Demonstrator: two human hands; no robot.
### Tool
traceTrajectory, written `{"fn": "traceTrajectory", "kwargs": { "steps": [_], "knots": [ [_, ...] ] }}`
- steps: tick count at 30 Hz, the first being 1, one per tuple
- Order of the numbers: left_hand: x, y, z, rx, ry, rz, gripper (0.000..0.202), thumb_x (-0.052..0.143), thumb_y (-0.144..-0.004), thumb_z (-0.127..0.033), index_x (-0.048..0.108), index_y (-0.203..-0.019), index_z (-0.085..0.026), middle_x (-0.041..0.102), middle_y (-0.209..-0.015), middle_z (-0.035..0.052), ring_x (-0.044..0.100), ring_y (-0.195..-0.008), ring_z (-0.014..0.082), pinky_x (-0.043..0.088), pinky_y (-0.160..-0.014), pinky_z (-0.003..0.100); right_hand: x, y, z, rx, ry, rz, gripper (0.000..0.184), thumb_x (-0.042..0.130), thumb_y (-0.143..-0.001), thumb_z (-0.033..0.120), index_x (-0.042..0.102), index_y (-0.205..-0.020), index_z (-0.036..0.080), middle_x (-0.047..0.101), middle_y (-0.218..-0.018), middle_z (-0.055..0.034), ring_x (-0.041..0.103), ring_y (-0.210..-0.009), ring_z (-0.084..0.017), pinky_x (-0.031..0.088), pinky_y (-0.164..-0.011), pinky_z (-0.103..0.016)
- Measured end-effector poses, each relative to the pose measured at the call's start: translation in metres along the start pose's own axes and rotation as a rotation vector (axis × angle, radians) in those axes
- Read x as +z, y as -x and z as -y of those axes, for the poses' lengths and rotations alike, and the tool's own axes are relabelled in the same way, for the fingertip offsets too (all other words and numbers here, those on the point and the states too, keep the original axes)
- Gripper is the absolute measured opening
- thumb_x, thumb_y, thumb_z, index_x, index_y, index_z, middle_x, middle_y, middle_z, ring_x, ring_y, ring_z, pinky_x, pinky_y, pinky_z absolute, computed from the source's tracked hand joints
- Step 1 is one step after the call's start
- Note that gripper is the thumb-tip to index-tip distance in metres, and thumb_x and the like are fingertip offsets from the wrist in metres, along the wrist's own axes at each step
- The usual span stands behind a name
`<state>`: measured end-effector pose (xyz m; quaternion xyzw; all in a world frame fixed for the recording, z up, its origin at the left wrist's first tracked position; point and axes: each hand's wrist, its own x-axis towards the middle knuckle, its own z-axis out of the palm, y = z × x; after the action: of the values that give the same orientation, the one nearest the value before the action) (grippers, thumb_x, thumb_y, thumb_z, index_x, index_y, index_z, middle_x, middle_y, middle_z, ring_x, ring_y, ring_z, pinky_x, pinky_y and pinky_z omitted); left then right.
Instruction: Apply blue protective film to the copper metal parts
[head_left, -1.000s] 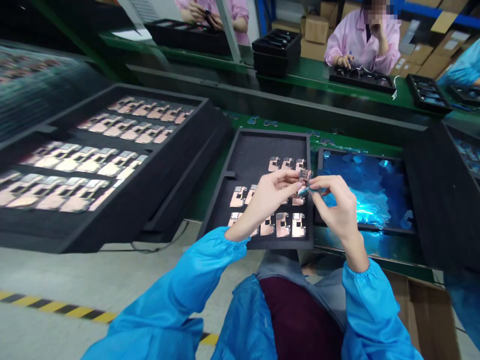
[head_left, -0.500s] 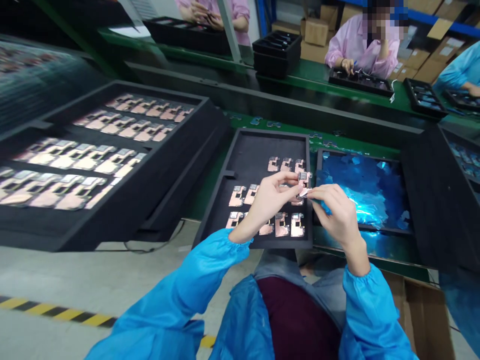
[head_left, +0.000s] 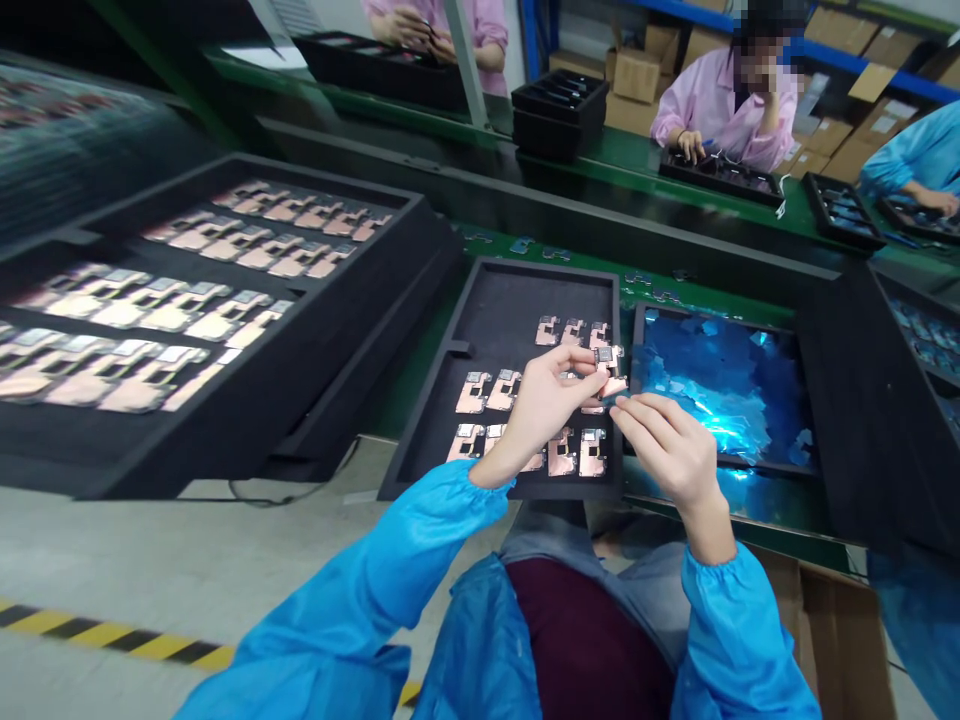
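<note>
My left hand [head_left: 551, 392] pinches a small copper-faced circuit board [head_left: 613, 383] by its left side, raised over the right edge of a black foam tray [head_left: 517, 290]. Close to the board's lower edge is my right hand [head_left: 667, 440], its thumb and forefinger pressed together. A thin bluish sliver shows at those fingertips, too small to make out. Similar circuit boards [head_left: 592, 452] lie in rows in the tray, some of them hidden behind my left hand and wrist.
To the right, a black tray [head_left: 814, 400] holds shiny blue film pieces [head_left: 712, 370]. A large black tray [head_left: 300, 400] of boards stands at left. Small parts [head_left: 555, 254] lie on the green bench. Across it, people in pink and blue sleeves handle black trays [head_left: 720, 178].
The held board now shows more of its copper face. My right fingertips have moved slightly down from it, and the pale piece seen between them has gone from view.
</note>
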<state>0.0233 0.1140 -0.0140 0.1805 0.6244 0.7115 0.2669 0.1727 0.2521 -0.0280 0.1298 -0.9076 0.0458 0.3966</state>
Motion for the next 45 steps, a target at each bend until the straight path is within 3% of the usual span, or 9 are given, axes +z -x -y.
{"fn": "traceTrajectory", "kwargs": {
  "steps": [10, 15, 18, 21, 24, 28, 31, 39, 45],
  "knots": [
    [-0.001, 0.001, -0.002, -0.109, 0.162, -0.028, 0.037, 0.095, -0.078, -0.034, 0.069, -0.097, -0.017, 0.077, -0.093, 0.0068, 0.082, -0.091, 0.0255, 0.071, -0.080, 0.037, -0.001, 0.016, 0.001, 0.151, -0.114, -0.013, 0.035, 0.063, -0.106, 0.012, 0.076, -0.132, 0.031, 0.084, -0.121, -0.0062, 0.079, -0.113, -0.027, 0.068, -0.097, -0.046],
    [-0.005, 0.003, -0.004, -0.230, 0.346, 0.053, 0.033, 0.094, -0.075, -0.024, 0.068, -0.095, -0.018, 0.077, -0.090, 0.0040, 0.079, -0.090, 0.0210, 0.070, -0.087, 0.037, 0.004, 0.015, -0.023, 0.575, -0.012, -0.210, 0.023, 0.058, -0.106, 0.020, 0.075, -0.121, 0.025, 0.080, -0.101, -0.0093, 0.072, -0.089, -0.025, 0.062, -0.078, -0.042],
    [-0.002, 0.009, -0.005, -0.301, 0.400, 0.096, 0.026, 0.090, -0.077, -0.021, 0.067, -0.089, -0.018, 0.078, -0.094, 0.0046, 0.079, -0.093, 0.0202, 0.069, -0.091, 0.035, 0.014, 0.029, -0.053, 0.806, 0.113, -0.056, 0.023, 0.058, -0.104, 0.023, 0.075, -0.119, 0.020, 0.078, -0.109, -0.0156, 0.071, -0.104, -0.032, 0.062, -0.090, -0.050],
    [0.005, 0.014, -0.001, -0.346, 0.428, 0.099, 0.022, 0.088, -0.079, -0.021, 0.067, -0.087, -0.019, 0.079, -0.095, 0.0044, 0.080, -0.096, 0.0200, 0.068, -0.093, 0.034, 0.023, 0.046, -0.073, 0.896, 0.244, 0.159, 0.042, 0.059, -0.095, 0.011, 0.070, -0.135, 0.011, 0.067, -0.142, -0.0290, 0.056, -0.142, -0.045, 0.051, -0.111, -0.069],
    [0.014, 0.016, 0.006, -0.355, 0.423, 0.082, 0.022, 0.088, -0.079, -0.021, 0.069, -0.089, -0.018, 0.080, -0.096, 0.0045, 0.080, -0.096, 0.0208, 0.067, -0.097, 0.037, 0.028, 0.052, -0.075, 0.928, 0.257, 0.189, 0.067, 0.053, -0.090, 0.001, 0.057, -0.156, 0.010, 0.053, -0.162, -0.0309, 0.046, -0.154, -0.046, 0.045, -0.119, -0.070],
    [0.027, 0.014, 0.017, -0.326, 0.395, 0.059, 0.026, 0.090, -0.078, -0.022, 0.068, -0.091, -0.018, 0.082, -0.100, 0.0061, 0.080, -0.101, 0.0224, 0.066, -0.101, 0.041, 0.027, 0.043, -0.064, 0.858, 0.096, 0.027, 0.074, 0.040, -0.090, 0.000, 0.055, -0.161, 0.017, 0.061, -0.154, -0.0225, 0.057, -0.143, -0.035, 0.051, -0.118, -0.059],
    [0.034, 0.011, 0.023, -0.290, 0.354, 0.043, 0.030, 0.091, -0.078, -0.024, 0.066, -0.094, -0.017, 0.081, -0.101, 0.0059, 0.080, -0.100, 0.0215, 0.066, -0.101, 0.041, 0.021, 0.034, -0.055, 0.774, -0.097, -0.111, 0.066, 0.040, -0.088, 0.001, 0.071, -0.142, 0.023, 0.071, -0.139, -0.0136, 0.064, -0.133, -0.028, 0.054, -0.116, -0.051],
    [0.039, 0.011, 0.033, -0.197, 0.231, 0.039, 0.042, 0.093, -0.081, -0.036, 0.063, -0.104, -0.017, 0.081, -0.103, 0.0088, 0.082, -0.104, 0.0243, 0.067, -0.098, 0.041, 0.007, 0.021, -0.034, 0.756, -0.503, -0.068, 0.013, 0.068, -0.101, 0.030, 0.079, -0.107, 0.026, 0.077, -0.129, -0.0100, 0.071, -0.126, -0.027, 0.054, -0.114, -0.049],
    [0.042, 0.012, 0.038, -0.091, 0.134, 0.016, 0.045, 0.094, -0.078, -0.041, 0.062, -0.101, -0.019, 0.077, -0.113, 0.0074, 0.082, -0.103, 0.0236, 0.069, -0.093, 0.038, 0.015, 0.023, -0.033, 0.898, -0.660, -0.034, 0.016, 0.079, -0.094, 0.038, 0.074, -0.100, 0.024, 0.075, -0.132, -0.0111, 0.071, -0.126, -0.026, 0.059, -0.103, -0.042]
  ]
}}
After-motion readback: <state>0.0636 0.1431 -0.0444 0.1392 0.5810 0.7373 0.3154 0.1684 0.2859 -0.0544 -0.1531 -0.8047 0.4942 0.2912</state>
